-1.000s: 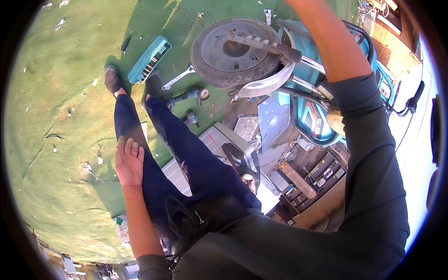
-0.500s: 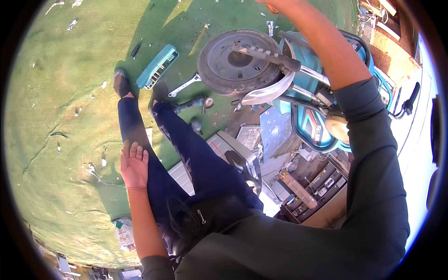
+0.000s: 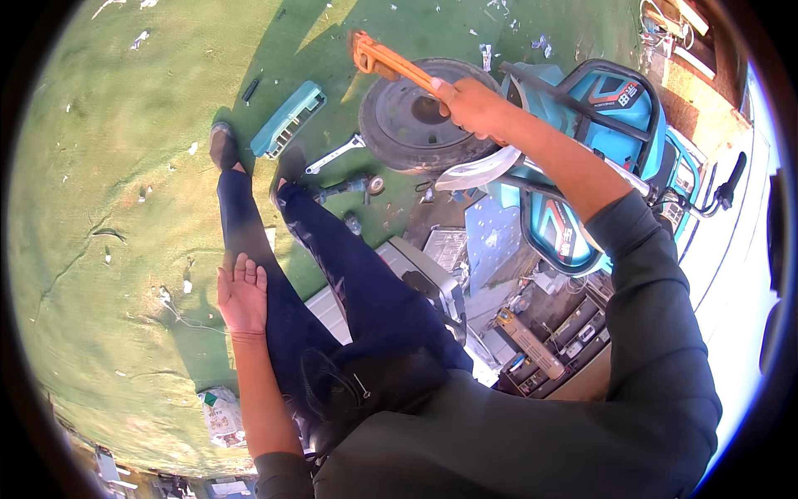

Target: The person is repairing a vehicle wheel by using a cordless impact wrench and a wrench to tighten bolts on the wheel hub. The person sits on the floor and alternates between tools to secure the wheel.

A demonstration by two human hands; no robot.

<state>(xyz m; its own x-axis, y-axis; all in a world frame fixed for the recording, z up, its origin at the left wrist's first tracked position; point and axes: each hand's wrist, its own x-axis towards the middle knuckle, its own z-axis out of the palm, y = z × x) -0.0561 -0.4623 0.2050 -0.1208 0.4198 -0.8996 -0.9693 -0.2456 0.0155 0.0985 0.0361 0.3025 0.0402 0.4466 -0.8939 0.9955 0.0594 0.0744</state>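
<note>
My right hand [image 3: 478, 108] is closed round the handle of an orange pipe wrench [image 3: 406, 66]. The wrench's jaw end points up and left, over the far rim of a black-tyred wheel [image 3: 386, 129]. That wheel belongs to a teal vehicle [image 3: 636, 129] with black tube bars and a silver fender [image 3: 478, 169]; my forearm hides part of its fork. My left hand [image 3: 243, 297] is open, palm up with fingers stretched, beside my left leg, holding nothing.
Near my feet lie a teal case [image 3: 288, 121], a silver adjustable wrench [image 3: 335, 155] and an angle grinder [image 3: 345, 187]. A blue speckled board [image 3: 492, 237] and a partitioned toolbox [image 3: 573, 333] are to the right. A white bag [image 3: 223, 418] sits lower left on green matting.
My right hand has come down from the top edge toward me, bringing the orange pipe wrench into view over the wheel. My left hand stays open in much the same place.
</note>
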